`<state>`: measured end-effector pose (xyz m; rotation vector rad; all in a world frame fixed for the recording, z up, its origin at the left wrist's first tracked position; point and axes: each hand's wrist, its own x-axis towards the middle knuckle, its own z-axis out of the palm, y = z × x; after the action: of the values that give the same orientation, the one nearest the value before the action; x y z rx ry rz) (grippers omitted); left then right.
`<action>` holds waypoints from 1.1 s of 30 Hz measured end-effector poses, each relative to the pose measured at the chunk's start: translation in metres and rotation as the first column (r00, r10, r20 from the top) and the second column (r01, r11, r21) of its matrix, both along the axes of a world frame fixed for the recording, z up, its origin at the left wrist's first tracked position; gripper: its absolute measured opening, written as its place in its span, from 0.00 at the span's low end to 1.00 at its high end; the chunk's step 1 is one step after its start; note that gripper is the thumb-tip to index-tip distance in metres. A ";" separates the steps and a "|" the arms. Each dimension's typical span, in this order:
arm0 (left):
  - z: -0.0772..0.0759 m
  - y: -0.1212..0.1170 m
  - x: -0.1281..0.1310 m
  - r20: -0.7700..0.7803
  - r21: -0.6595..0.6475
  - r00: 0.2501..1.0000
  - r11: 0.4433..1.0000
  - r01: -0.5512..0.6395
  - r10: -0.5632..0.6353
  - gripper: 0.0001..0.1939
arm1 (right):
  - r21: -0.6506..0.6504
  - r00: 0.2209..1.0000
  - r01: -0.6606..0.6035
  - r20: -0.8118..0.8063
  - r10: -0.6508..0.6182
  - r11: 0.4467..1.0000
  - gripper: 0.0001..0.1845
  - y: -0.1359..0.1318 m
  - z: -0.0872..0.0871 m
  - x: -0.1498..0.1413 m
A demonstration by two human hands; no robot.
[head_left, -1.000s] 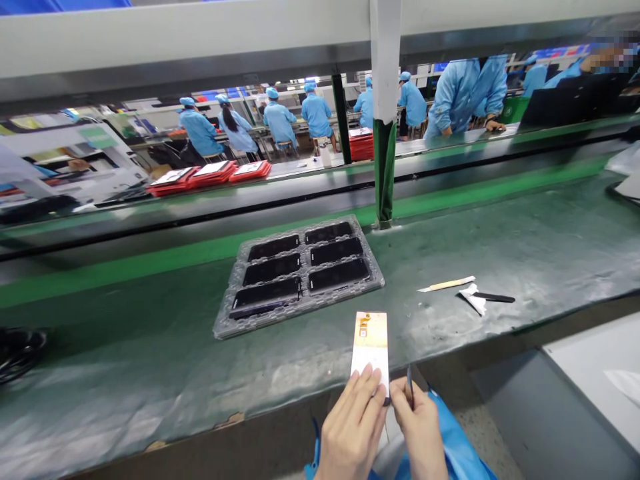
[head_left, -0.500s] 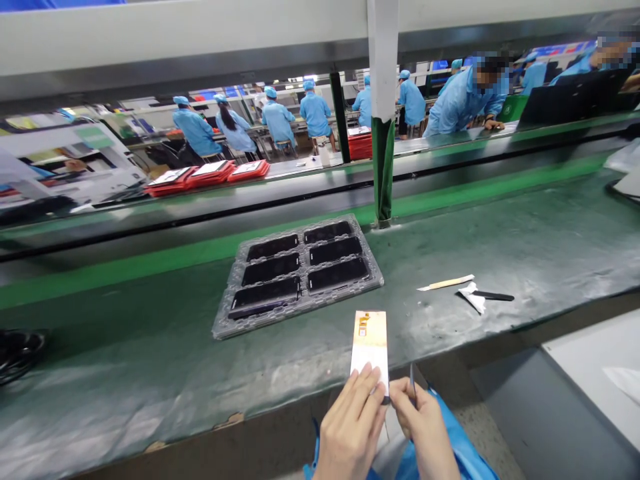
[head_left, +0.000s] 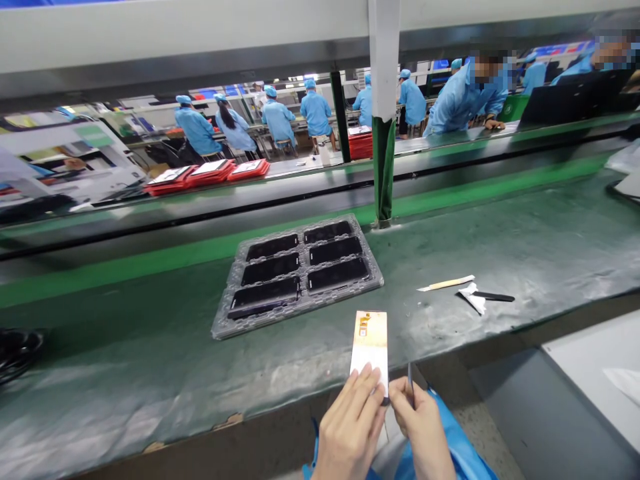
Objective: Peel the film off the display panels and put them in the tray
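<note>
A flat phone-screen panel (head_left: 370, 341), pale with an orange flex part at its far end, sticks out over the near edge of the green bench (head_left: 150, 360). My left hand (head_left: 349, 430) lies over its near end, fingers pressed on it. My right hand (head_left: 423, 430) is closed in a pinch at the panel's near right corner and holds a thin dark tool (head_left: 410, 381) upright between its fingers. Just beyond the panel lies a grey plastic tray (head_left: 298, 271) with several dark screens in its pockets.
A wooden stick (head_left: 447, 283), a white scrap (head_left: 472, 297) and a black tool (head_left: 494, 297) lie on the bench to the right. A green-wrapped post (head_left: 384, 167) stands behind the tray. Red trays (head_left: 207, 173) sit on the far line, where people in blue coats work.
</note>
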<state>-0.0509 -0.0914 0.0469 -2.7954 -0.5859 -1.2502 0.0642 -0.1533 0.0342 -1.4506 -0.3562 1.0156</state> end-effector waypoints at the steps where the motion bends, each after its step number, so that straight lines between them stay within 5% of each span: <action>1: 0.001 0.000 0.000 -0.001 0.000 1.000 1.000 0.002 -0.002 0.10 | -0.008 1.000 0.017 0.015 -0.017 1.000 0.19 0.001 0.000 0.000; 33: 0.008 0.007 -0.004 -0.034 -0.048 0.999 0.999 0.017 -0.018 0.08 | 0.033 0.998 -0.024 -0.052 0.026 0.999 0.25 0.006 -0.003 -0.001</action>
<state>-0.0547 -0.0842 0.0549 -2.8606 -0.5981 -1.2046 0.0634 -0.1471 0.0308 -1.3907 -0.3524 1.0616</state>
